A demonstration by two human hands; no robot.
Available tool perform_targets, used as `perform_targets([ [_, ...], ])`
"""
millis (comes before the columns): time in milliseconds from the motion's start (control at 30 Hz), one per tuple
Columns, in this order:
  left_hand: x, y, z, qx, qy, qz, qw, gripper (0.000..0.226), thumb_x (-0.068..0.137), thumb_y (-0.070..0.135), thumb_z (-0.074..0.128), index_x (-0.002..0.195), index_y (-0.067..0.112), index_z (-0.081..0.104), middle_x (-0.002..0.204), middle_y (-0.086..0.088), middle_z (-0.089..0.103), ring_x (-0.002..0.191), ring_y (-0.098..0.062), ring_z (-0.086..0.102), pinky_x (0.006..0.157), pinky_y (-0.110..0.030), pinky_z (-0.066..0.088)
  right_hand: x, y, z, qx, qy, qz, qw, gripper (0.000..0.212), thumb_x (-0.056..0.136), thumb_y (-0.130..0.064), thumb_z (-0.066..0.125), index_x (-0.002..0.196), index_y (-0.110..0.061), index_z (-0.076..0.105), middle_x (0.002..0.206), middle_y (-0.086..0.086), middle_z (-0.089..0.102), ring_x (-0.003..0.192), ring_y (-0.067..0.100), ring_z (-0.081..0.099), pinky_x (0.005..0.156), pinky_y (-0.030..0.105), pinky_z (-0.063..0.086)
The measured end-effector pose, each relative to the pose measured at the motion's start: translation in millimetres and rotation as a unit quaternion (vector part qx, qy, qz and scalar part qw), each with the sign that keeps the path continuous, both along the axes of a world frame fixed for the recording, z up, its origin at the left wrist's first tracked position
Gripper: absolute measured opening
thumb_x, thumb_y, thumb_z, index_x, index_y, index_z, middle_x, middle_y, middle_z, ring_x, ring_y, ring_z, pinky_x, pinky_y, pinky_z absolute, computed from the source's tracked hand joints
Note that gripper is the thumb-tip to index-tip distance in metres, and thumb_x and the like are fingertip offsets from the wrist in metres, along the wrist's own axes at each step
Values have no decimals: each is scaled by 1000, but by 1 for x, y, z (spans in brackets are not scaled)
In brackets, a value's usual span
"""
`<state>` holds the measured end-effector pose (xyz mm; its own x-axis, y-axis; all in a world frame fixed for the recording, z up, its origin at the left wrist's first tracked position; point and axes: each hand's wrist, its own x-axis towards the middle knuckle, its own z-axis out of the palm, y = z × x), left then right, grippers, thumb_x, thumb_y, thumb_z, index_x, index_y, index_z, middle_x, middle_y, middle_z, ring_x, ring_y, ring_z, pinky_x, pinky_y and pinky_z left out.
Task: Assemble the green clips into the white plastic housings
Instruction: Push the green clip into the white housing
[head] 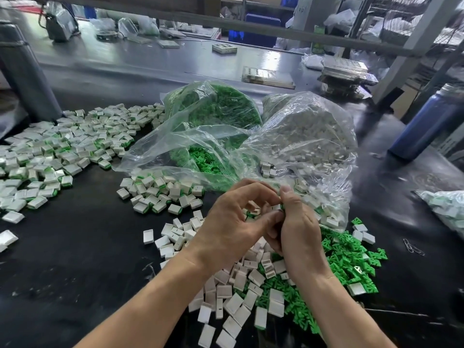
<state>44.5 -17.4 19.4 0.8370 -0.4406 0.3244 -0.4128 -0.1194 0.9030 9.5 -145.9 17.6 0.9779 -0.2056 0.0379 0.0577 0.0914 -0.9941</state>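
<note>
My left hand (232, 228) and my right hand (297, 231) meet above the dark table, fingers curled. Between their fingertips sits a white plastic housing (254, 209) with a bit of green clip at its edge. My right thumb presses down beside it. Below the hands lies a heap of loose white housings (241, 295). A heap of loose green clips (349, 262) spreads to the right of it.
Assembled white-and-green pieces (57, 151) cover the left of the table (75, 259). Clear bags of green clips (216, 109) and white housings (311, 131) stand behind the hands. A blue bottle (424, 124) is at the right, a small bag (447, 207) at the right edge.
</note>
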Motion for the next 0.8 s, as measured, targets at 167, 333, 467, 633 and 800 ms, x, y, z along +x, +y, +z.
perform_targets([
  [167,0,-1,-1,-12,4,-2,1000,13,91,12,78,102,14,72,114,7,68,105,-19,67,93,-33,56,1,-1,-1,20,-7,27,999,68,115,-31,30,68,-37,78,56,-12,66,50,-2,62,45,11,46],
  [333,-1,-5,-3,-29,30,0,999,10,92,11,77,101,12,72,112,3,69,99,-22,67,88,-40,58,8,-5,-12,-32,-27,2,999,58,114,-34,29,89,-35,81,72,-11,74,68,1,72,57,15,54],
  [467,-1,-4,-2,-29,42,-4,999,10,93,13,76,102,11,72,114,2,70,98,-20,69,82,-35,60,12,-5,-17,-35,-22,-5,999,53,111,-41,29,104,-28,81,99,2,80,97,19,78,80,37,63],
  [633,0,-3,1,-36,46,-3,998,9,93,10,76,101,9,72,114,2,71,94,-17,70,78,-24,58,15,-1,-16,-29,-28,-17,999,52,108,-45,31,107,-31,80,111,6,79,109,26,75,96,49,59],
  [800,-1,0,1,-33,45,2,998,9,94,14,75,102,11,72,114,4,71,94,-16,70,78,-25,59,17,0,-14,-46,-37,-15,998,51,108,-39,30,109,-32,80,112,3,79,113,23,73,99,47,57],
])
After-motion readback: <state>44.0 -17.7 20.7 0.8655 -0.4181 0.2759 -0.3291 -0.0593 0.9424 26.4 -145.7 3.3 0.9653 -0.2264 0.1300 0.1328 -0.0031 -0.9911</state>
